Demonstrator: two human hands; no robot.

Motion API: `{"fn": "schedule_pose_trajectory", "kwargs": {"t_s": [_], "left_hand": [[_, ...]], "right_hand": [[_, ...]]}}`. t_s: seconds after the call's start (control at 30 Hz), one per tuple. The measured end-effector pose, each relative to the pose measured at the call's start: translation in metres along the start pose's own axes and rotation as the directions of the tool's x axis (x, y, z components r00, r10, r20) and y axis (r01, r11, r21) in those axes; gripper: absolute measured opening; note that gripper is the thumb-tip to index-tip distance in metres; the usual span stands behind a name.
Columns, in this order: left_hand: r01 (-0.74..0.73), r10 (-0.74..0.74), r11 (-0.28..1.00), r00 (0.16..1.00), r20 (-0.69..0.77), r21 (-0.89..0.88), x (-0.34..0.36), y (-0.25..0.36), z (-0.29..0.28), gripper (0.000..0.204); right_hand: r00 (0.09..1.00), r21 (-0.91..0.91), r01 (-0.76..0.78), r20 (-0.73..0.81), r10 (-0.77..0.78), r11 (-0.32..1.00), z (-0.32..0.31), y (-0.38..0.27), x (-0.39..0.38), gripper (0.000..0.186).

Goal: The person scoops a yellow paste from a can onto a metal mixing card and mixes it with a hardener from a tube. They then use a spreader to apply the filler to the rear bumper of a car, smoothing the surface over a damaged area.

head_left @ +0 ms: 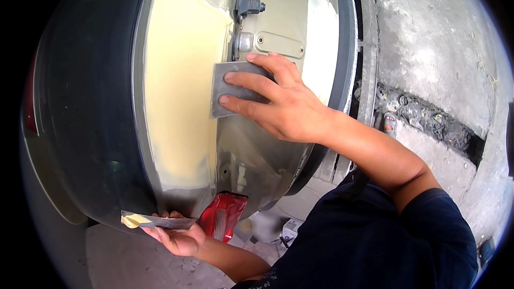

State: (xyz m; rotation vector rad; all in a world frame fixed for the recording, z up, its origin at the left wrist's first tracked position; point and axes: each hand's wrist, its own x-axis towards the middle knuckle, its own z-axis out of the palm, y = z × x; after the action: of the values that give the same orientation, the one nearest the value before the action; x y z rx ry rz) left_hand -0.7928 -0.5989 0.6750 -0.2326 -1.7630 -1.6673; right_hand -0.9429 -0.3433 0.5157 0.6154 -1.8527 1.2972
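Observation:
My right hand (300, 107) grips a grey rectangular filler spreader (220, 88), fingers spread across its face. The spreader's left edge lies at the border of a broad band of cream-coloured body filler (182, 85) on the car's rear panel. Lower left, my left hand (184, 242) holds a thin flat metal plate (174, 223) nearly level, its fingers closed around it. A dab of cream filler (134, 219) sits on the plate's left end. Near that hand, a red tail light (219, 217) is fixed at the car's corner.
Dark rear glass (96, 101) curves along the left. A grey connector (249, 6) juts from the bare panel above my right hand. To the right are concrete ground (428, 48), a rubble-filled channel (428, 118) and a sandalled foot (390, 123).

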Motion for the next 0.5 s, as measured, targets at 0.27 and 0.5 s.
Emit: {"fn": "schedule_pose_trajectory", "kwargs": {"t_s": [0.27,0.5], "left_hand": [[-0.004,0.004,1.0,1.0,0.009,0.002,-0.001,-0.001,0.002,0.048],[-0.01,0.009,0.999,1.0,0.005,0.034,-0.001,0.0,0.001,0.049]], "right_hand": [[0.998,-0.014,-0.004,0.061,0.005,1.0,0.005,0.001,-0.004,0.047],[0.998,-0.015,-0.011,0.065,0.012,1.0,0.001,0.0,-0.008,0.048]]}}
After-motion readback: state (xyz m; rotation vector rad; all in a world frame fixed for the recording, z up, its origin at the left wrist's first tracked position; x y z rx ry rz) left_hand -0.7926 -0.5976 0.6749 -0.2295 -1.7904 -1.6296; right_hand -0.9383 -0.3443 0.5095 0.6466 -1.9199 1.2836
